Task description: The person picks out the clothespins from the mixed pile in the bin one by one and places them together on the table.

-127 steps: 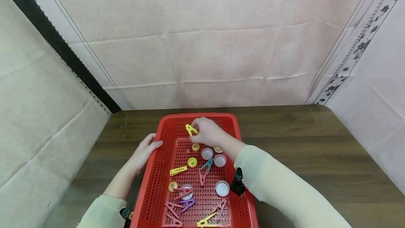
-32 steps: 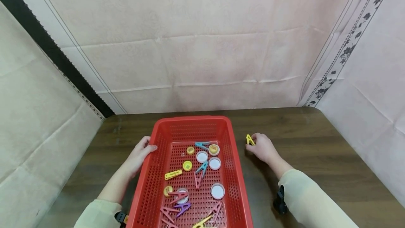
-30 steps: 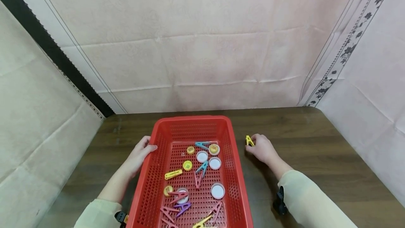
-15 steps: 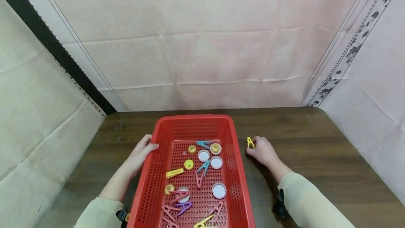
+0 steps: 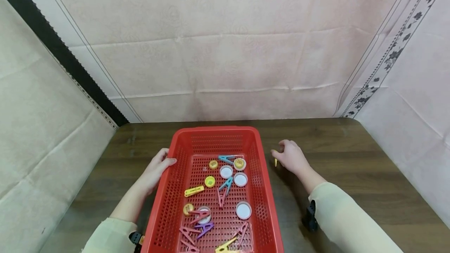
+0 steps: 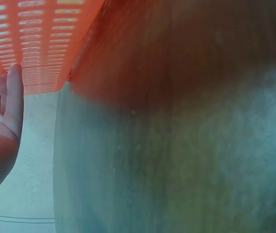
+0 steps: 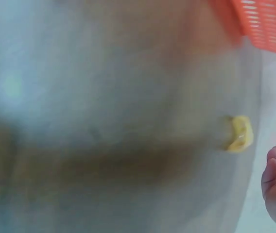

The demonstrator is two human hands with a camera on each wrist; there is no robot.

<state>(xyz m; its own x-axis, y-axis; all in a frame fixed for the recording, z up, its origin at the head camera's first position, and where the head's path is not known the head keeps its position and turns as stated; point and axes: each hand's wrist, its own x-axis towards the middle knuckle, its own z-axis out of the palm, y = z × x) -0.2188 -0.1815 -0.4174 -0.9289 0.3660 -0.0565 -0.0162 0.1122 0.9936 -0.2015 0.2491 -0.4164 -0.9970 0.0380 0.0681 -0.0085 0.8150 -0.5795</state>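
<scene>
My left hand [image 5: 156,170] grips the left rim of a red perforated basket [image 5: 218,129], thumb over the edge. In the left wrist view its fingers [image 6: 14,94] lie along the outer wall. To the right of the basket, my right hand [image 5: 293,158] hovers just over a yellow clothespin [image 5: 275,162] on the table, mostly hidden beneath it in the head view. The right wrist view has that clothespin [image 7: 243,135] on the table, apart from the hand's loosely curled fingers [image 7: 271,167]. Inside the basket lie pink clothespins [image 5: 222,197], blue clothespins [image 5: 226,184] and a purple clothespin [image 5: 204,229].
Also in the basket are yellow clothespins [image 5: 194,191], white round caps [image 5: 243,210] and small yellow caps [image 5: 209,181]. A brown wood-grain table [image 5: 337,159] carries the basket. Pale cloth [image 5: 218,61] hangs behind the table and on both sides.
My right hand took the yellow clothespin out of the basket to the table on the right, then let go and rose slightly. The left hand stays on the rim.
</scene>
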